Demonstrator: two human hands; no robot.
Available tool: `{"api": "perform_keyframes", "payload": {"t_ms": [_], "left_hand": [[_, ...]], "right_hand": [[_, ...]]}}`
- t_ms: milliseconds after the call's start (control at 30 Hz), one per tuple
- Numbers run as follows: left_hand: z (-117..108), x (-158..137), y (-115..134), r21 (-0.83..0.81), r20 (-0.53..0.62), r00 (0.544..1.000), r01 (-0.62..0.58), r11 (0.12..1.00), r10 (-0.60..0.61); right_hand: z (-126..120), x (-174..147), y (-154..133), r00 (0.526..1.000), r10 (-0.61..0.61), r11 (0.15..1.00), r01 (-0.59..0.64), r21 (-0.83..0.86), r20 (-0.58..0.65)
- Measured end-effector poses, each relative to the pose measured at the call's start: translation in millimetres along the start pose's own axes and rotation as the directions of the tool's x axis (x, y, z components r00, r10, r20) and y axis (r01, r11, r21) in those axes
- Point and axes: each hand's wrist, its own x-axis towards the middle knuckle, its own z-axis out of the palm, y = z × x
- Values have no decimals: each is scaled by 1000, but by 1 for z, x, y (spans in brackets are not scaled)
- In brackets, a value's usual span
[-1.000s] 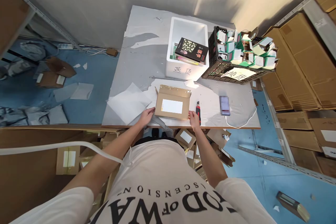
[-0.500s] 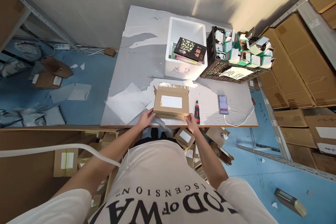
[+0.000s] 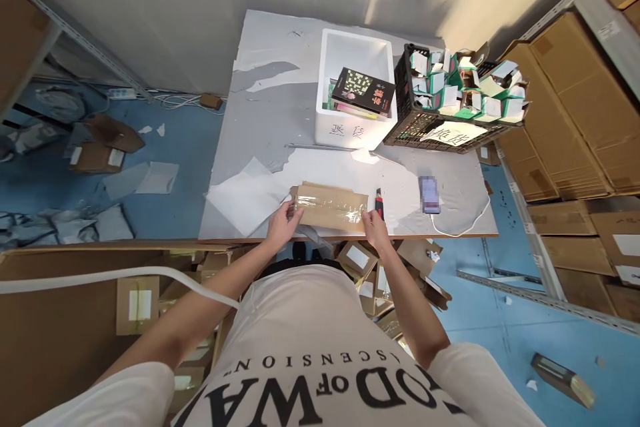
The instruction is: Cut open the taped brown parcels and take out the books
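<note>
A brown cardboard box (image 3: 330,208) is at the table's front edge, and a side with shiny clear tape across it faces up at me. My left hand (image 3: 284,223) grips its left end, thumb on the near face. At the right end my right hand (image 3: 373,227) holds the box by its corner. The label seen on the box before is hidden now. Just beyond my right hand lies a red and black utility knife (image 3: 379,204). White sheets of paper (image 3: 247,197) lie left of the box.
A white foam bin (image 3: 355,130) with books (image 3: 364,90) stands at the back, beside a black crate (image 3: 407,90) packed with small green-and-white boxes. A phone (image 3: 429,195) on a white cable (image 3: 463,232) lies at the right. Cardboard boxes (image 3: 355,257) are below the table edge.
Both hands have turned the box, so its labelled face no longer shows and a taped side faces up. My view has shifted slightly.
</note>
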Motion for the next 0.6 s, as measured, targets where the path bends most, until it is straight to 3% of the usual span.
{"api": "perform_keyframes", "payload": {"t_ms": [167,300,367,433,500,600], "left_hand": [[10,25,0,132,38,994,99,986,-105],[19,31,2,134,37,996,80,988,-85],[24,24,2,121,-30,998,60,991,-57],[31,16,3,154,-158,987,-3,988,27],[37,9,3,228,-224,960,-115,967,167],[43,8,3,293,-30,927,-350,890,375]], "right_hand": [[10,26,-5,994,111,992,-110,-68,22],[13,40,-2,991,127,991,-125,-40,40],[10,44,10,991,128,992,-129,19,33],[6,47,29,985,156,988,-155,12,-73],[3,50,51,963,189,973,-210,-96,-195],[2,53,74,957,231,916,-275,-293,-175]]}}
